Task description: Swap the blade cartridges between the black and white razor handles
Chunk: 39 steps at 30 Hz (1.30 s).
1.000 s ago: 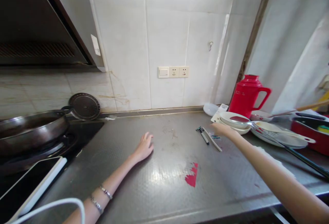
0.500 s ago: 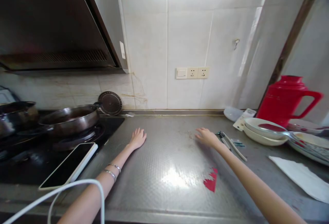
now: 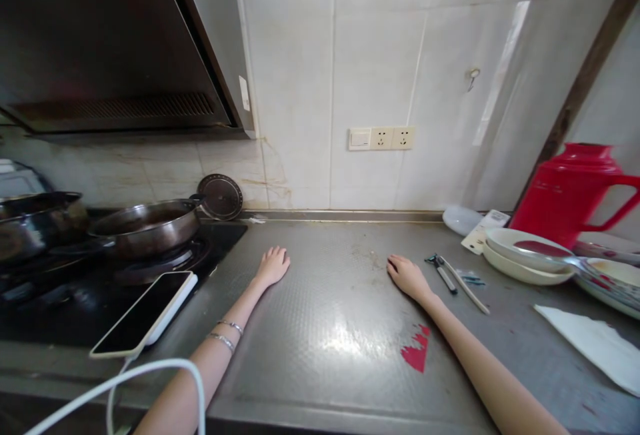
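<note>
My left hand (image 3: 273, 266) lies palm down on the steel counter (image 3: 320, 315), its fingers stretched out and nothing in it. Two silver bracelets (image 3: 229, 335) circle that forearm. Farther right, my right hand (image 3: 407, 275) rests on the same counter, fingers loosely bent, holding nothing that I can see. Just beyond it is a small tool with a grey-black handle (image 3: 445, 276) and a dark head, perhaps a peeler or razor. A thin pale curved strip (image 3: 466, 285) lies beside that tool. Nearer the front edge is a torn-looking red patch (image 3: 416, 354).
At left, a phone (image 3: 145, 315) with a white cable (image 3: 120, 372) lies across the stove edge, near a steel pan (image 3: 150, 228) and a pot (image 3: 40, 222). Stacked dishes (image 3: 525, 265), a red thermos jug (image 3: 570, 195) and white paper (image 3: 595, 348) are at right. A range hood (image 3: 115, 55) overhangs the stove.
The view has shifted slightly, moving the scene rightward in it. My right hand has drawn back a little from the small tool, which now shows fully, and its fingers are more bent.
</note>
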Available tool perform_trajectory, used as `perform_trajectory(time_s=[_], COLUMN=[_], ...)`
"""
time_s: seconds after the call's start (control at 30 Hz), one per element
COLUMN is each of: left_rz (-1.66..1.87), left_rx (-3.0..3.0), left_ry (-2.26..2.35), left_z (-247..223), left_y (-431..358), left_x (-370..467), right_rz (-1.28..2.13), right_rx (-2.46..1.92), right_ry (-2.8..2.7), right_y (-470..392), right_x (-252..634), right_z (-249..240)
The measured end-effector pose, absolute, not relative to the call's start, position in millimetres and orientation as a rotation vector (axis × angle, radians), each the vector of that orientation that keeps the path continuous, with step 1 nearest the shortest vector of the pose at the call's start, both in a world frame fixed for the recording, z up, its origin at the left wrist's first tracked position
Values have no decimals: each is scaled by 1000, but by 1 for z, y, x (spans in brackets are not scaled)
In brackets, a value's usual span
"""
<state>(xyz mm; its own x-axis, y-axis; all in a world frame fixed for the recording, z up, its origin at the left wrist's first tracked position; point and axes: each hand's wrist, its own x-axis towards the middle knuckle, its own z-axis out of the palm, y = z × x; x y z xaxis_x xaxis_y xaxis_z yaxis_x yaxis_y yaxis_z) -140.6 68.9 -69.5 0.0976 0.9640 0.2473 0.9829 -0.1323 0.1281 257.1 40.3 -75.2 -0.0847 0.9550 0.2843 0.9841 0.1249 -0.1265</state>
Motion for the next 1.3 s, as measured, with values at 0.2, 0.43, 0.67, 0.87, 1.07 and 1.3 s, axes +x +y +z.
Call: perform_trajectory(time_s=[0.2, 0.43, 0.67, 0.87, 1.07, 1.3], left_rz=[-412, -381, -368, -363, -345, -352], left_rx=[-2284, -2281, -2279, -2281, -2289, -2287], left_ry=[-2012, -2031, -2045, -2042, -2047, -2042], left_z=[-70, -69, -68, -66, -66, -65], left_y=[70, 71, 71, 70, 69, 67], left_x=[-141, -140, -141, -140, -140, -140], right_rz=[-128, -116, -112, -105, -115, -135], right_rx=[-1857, -1860, -1862, -1863, -1859, -1880], right_ry=[-2131, -2136, -2146, -2150, -2152, -2125], right_y=[40, 40, 41, 41, 38, 30], right_x=[259, 261, 261, 261, 260, 252], right_z=[-76, -75, -75, -75, -73, -68])
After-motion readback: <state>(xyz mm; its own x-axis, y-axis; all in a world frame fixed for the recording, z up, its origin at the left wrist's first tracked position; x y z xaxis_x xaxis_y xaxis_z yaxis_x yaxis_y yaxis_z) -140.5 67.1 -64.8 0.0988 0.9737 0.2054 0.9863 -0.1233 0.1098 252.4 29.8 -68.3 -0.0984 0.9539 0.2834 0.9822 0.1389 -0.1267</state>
